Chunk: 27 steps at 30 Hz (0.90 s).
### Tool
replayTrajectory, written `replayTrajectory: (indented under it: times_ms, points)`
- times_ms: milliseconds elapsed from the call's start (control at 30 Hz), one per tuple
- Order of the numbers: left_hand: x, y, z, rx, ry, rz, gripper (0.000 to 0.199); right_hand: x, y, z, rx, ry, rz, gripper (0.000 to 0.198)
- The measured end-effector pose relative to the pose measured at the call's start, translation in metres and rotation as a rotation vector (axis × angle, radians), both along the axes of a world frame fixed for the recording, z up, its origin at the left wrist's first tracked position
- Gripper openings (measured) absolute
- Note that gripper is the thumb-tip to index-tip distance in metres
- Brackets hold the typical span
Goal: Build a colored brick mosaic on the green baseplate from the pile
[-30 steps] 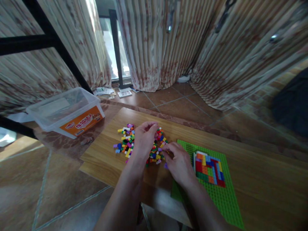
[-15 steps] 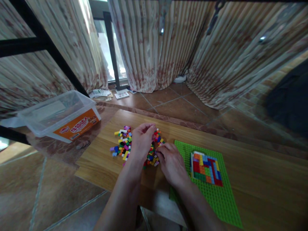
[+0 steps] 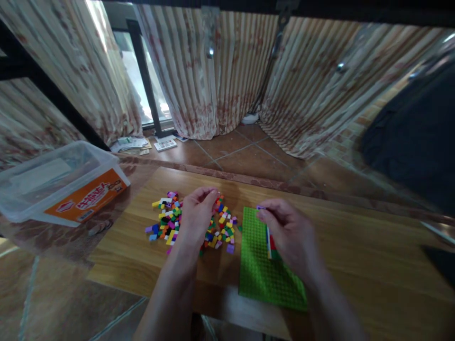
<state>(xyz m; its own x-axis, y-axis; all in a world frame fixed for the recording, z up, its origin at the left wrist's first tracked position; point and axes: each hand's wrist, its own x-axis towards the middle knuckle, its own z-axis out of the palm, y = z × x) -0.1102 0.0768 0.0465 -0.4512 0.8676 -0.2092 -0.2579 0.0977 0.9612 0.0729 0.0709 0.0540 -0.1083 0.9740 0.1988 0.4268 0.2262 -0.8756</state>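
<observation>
My right hand is over the green baseplate, its thumb and finger pinching a small purple toy brick. Under that hand a block of joined coloured bricks sits on the baseplate, mostly hidden, with its left side showing. My left hand hovers above the pile of loose bricks, thumb and fingertips pressed together. Whatever lies between those fingertips is too small to make out. Part of the pile is covered by the left hand and forearm.
The wooden table runs across the view. On the floor at left stands a clear plastic box with an orange label. Papers lie by the window, curtains hang behind, and a dark shape fills the right side.
My right hand has moved from the pile's edge to above the baseplate, carrying the purple brick and covering most of the brick block. My left hand stays over the pile. The camera view has shifted right.
</observation>
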Motion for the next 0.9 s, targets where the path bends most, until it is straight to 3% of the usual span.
replayTrajectory:
  times_ms: [167,300,600,900]
  points:
    - [0.005,0.002,-0.005,-0.005,0.054,-0.044,0.028,0.057,0.015,-0.008,-0.1,0.047,-0.222,0.024]
    - [0.012,0.004,-0.01,-0.029,0.121,-0.119,0.029,0.081,0.019,-0.021,-0.166,0.05,-0.259,0.028]
    - [0.027,0.005,-0.009,-0.079,0.196,-0.187,0.035,0.082,0.02,-0.044,-0.156,0.187,-0.187,0.021]
    - [0.034,0.009,-0.013,-0.087,0.188,-0.192,0.038,0.077,0.019,-0.045,-0.383,0.391,-0.153,0.021]
